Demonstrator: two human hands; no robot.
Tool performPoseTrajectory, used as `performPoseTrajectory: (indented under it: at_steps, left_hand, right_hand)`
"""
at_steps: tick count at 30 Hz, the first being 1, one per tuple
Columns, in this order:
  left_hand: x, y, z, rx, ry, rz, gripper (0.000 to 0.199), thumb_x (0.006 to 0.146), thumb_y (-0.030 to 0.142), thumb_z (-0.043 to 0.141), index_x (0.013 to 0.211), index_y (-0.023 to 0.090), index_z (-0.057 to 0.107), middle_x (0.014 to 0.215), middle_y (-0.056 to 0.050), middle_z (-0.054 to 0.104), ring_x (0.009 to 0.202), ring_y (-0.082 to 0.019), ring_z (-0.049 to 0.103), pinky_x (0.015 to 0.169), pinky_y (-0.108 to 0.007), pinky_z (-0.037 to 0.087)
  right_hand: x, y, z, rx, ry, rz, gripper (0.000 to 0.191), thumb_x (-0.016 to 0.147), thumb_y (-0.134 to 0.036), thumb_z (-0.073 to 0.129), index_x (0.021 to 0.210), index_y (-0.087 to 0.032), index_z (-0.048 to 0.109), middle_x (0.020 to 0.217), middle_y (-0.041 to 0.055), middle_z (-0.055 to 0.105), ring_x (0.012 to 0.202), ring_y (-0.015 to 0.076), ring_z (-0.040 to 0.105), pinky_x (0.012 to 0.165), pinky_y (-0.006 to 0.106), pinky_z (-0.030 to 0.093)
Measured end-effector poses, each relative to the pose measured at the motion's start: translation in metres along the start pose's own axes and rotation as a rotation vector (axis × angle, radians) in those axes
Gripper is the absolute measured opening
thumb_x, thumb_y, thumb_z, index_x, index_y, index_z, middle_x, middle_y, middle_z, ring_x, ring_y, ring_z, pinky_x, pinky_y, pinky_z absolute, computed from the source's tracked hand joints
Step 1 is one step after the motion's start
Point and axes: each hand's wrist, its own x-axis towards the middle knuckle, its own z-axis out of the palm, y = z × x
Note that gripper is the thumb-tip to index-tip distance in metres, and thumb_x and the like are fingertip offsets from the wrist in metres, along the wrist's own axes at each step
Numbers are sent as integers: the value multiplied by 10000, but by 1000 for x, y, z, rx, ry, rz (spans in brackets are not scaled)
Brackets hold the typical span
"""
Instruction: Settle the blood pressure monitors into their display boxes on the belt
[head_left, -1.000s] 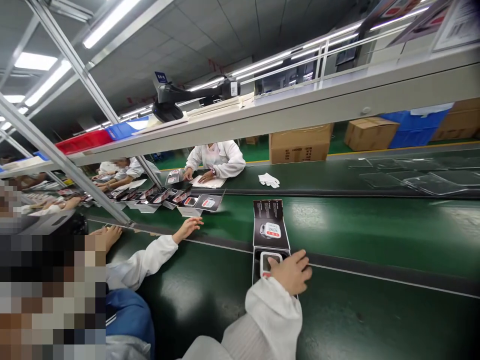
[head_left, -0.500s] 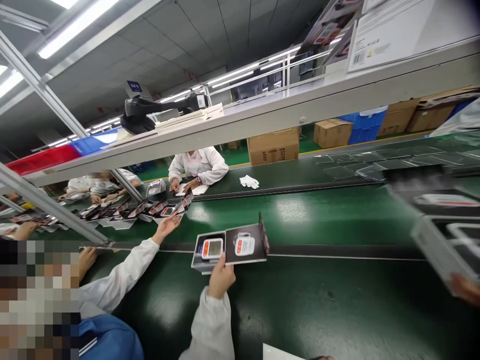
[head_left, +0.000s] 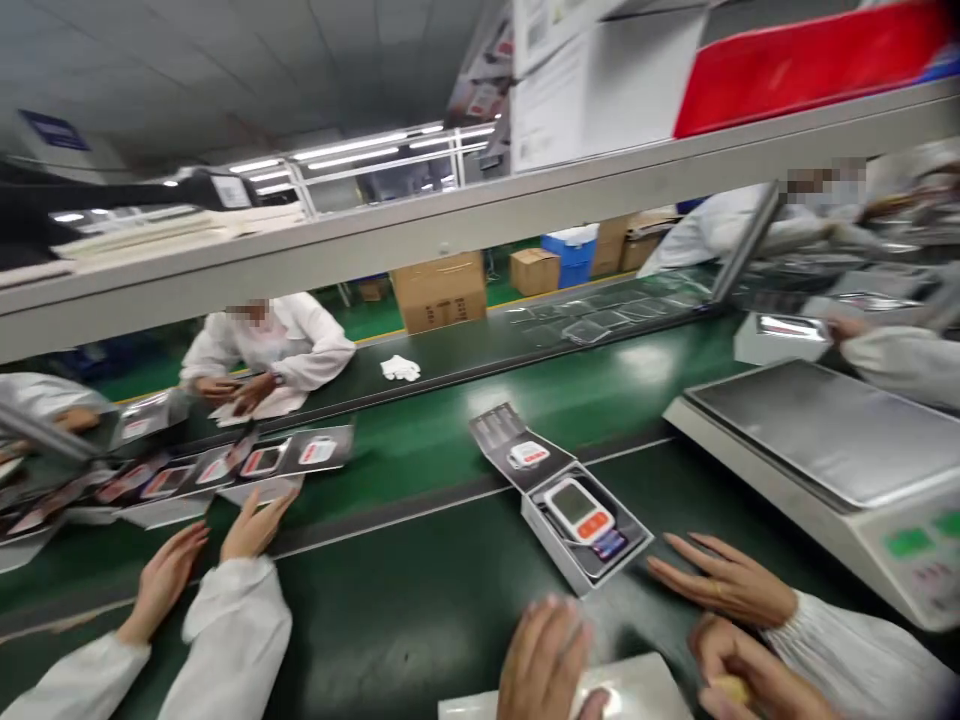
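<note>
1. Left hand (head_left: 546, 650): fingers outstretched, blurred, over a glossy white item (head_left: 649, 685) on the surface (head_left: 360, 610).
2. Right hand (head_left: 750, 660): fingers curled near a small yellowish thing (head_left: 731, 688); cannot tell whether it is gripped.
3. At one o'clock from the left hand, an opened box (head_left: 555, 543) bears a white-and-orange device (head_left: 577, 507).
4. A co-worker's hand (head_left: 724, 590) is at the box's four o'clock.

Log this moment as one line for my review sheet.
left hand: over white item, blurred | right hand: fingers curled by yellowish bit | open box: ahead, device inside | co-worker's hand: near box
</note>
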Motion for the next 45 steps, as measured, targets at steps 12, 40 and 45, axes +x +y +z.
performPoseTrajectory:
  at_steps: [12,40,45]
  left_hand:
    - [68,31,97,-156,-75,-197,586,937,513,667,1412,206,509,1453,-85,640,1382,-306,576,1130,-605,529]
    - [-52,-39,-44,338,-14,-154,485,925,101,671,1400,168,597,1457,-123,630,1467,-267,477,1288,-508,279]
    - [-57,26,-9,115,-261,-73,420,1038,227,464,1449,213,546,1507,24,597,1434,-162,509,1153,-349,483]
  right_hand:
    - [64,12,-15,-162,-111,-149,315,991,-533,584,850,-253,558,872,11,633,763,201,601,696,324,478]
    - [-64,11,32,-111,-342,201,149,965,-395,602,897,-270,558,909,-28,632,766,169,626,735,280,464]
    - [-54,7,49,-300,-291,240,118,965,-317,583,888,-259,516,918,-7,639,796,205,651,724,308,447]
